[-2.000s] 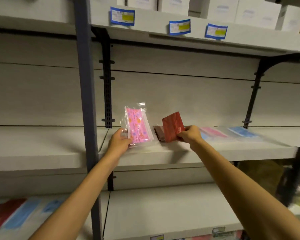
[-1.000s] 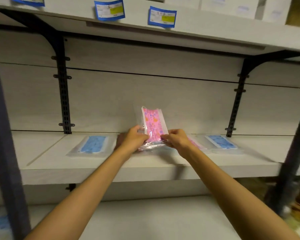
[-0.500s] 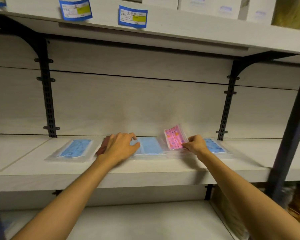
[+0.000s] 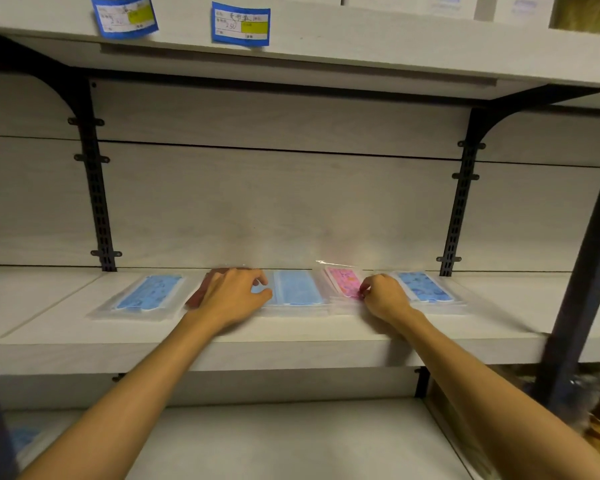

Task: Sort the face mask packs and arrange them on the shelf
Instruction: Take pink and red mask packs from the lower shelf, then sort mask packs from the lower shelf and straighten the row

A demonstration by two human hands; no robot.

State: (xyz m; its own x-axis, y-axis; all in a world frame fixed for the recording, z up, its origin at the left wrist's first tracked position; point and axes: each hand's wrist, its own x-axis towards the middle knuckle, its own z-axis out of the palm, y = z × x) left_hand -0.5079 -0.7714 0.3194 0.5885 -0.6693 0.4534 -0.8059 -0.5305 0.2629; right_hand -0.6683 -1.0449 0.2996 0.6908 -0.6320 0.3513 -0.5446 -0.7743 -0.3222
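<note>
Packs of face masks lie in a row along the middle shelf (image 4: pixel 291 344). Left hand (image 4: pixel 234 297) rests, fingers loosely bent, on a dark red pack (image 4: pixel 197 295), gripping nothing that I can make out. Right hand (image 4: pixel 383 297) pinches the near edge of the pink patterned pack (image 4: pixel 342 281), which lies nearly flat between a plain blue pack (image 4: pixel 297 289) and a printed blue pack (image 4: pixel 425 287). Another blue pack (image 4: pixel 149 293) lies at the left end (all in clear wrappers). Blue price labels (image 4: pixel 240 24) hang on the shelf above.
</note>
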